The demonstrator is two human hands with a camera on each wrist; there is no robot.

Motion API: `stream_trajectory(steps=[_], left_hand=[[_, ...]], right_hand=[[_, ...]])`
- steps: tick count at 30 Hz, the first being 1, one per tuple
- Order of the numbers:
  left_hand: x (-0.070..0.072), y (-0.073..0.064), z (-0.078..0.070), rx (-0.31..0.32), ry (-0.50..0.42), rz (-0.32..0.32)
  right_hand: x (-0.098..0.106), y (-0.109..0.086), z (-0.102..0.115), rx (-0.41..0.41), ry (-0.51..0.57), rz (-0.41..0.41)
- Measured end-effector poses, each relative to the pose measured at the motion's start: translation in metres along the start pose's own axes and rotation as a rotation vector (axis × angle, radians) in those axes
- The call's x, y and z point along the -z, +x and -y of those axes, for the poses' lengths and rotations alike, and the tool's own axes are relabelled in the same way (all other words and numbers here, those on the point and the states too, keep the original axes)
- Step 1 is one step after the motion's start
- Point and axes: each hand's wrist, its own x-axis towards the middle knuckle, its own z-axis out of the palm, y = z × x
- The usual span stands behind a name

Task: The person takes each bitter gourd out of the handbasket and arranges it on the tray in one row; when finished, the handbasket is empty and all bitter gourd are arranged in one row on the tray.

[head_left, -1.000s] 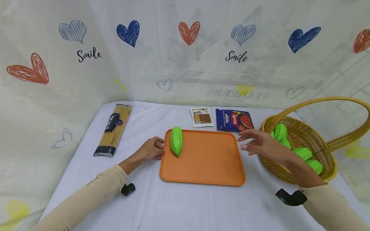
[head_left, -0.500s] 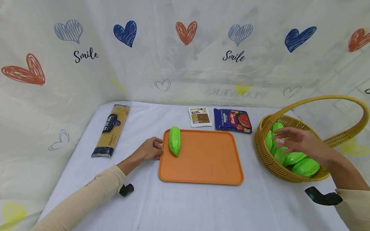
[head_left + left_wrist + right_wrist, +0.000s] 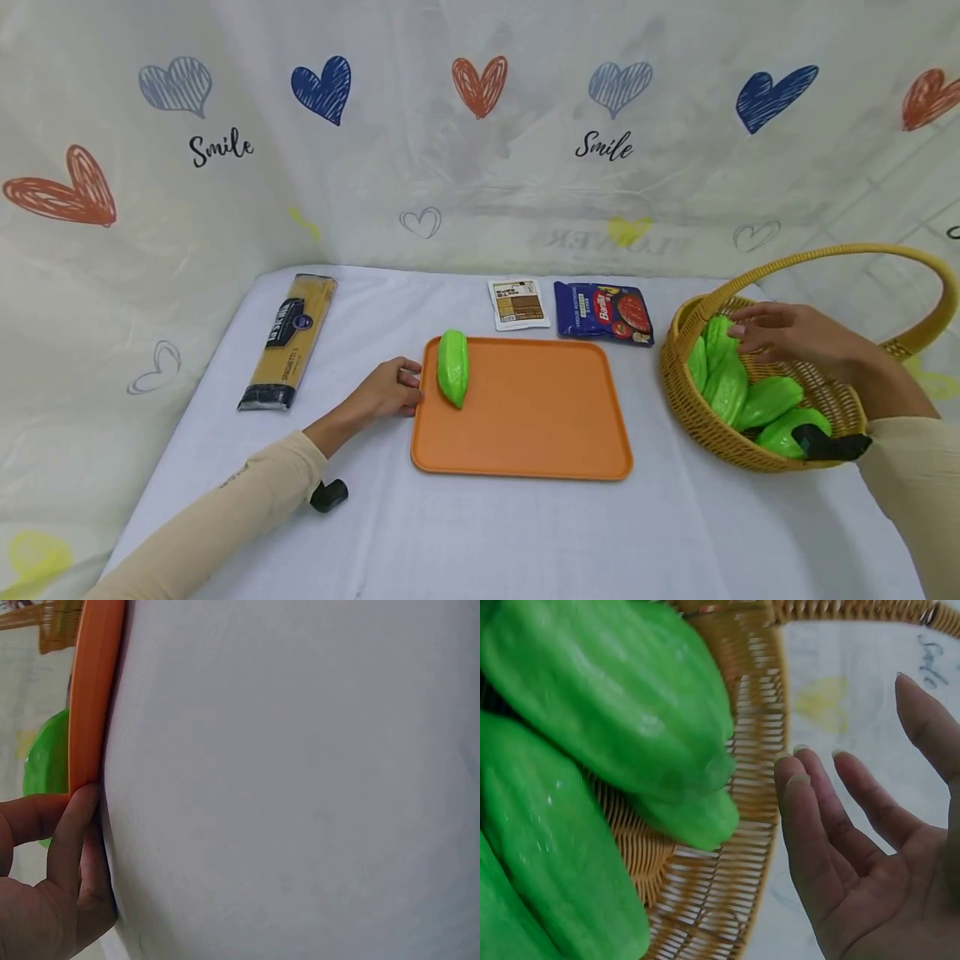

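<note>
An orange tray [image 3: 536,417] lies on the white-covered table, with a glossy green ribbed fruit-like piece [image 3: 453,368], pointed at its near end, along its left side. My left hand [image 3: 386,387] holds the tray's left edge; in the left wrist view, the fingers [image 3: 69,836] pinch around its rim. Over the wicker basket [image 3: 693,421] at the right is my right hand [image 3: 802,337], its fingers apart and slightly bent, holding nothing. Several similar green ribbed pieces [image 3: 726,387] lie in the basket. In the right wrist view, the fingertips [image 3: 801,780] overlap the basket's rim, beside the green pieces.
A spaghetti pack [image 3: 291,342] lies at the table's left. Behind the tray are a small white-and-brown packet [image 3: 519,305] and a blue Barilla pouch [image 3: 604,312]. The tall basket handle [image 3: 847,252] arches behind and above my right hand.
My right hand has moved from the tray's right edge rightward to over the basket, then farther into its back part. The left hand stays at the tray's edge.
</note>
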Motion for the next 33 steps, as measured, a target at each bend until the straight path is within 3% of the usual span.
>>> stream_trajectory(steps=[8, 17, 21, 33], left_hand=[[0.0, -0.001, -0.001, -0.002, 0.003, -0.004], [-0.001, -0.001, 0.001, -0.003, -0.002, -0.005], [0.0, -0.001, 0.0, -0.002, 0.003, -0.01], [0.0, 0.0, 0.0, -0.005, 0.012, -0.014]], right_hand=[[0.005, 0.015, -0.018, -0.071, 0.013, 0.108], [0.002, 0.023, -0.029, -0.095, 0.043, 0.248], [0.0, 0.024, -0.031, -0.088, 0.056, 0.259], [-0.007, 0.032, -0.034, -0.082, 0.021, 0.18]])
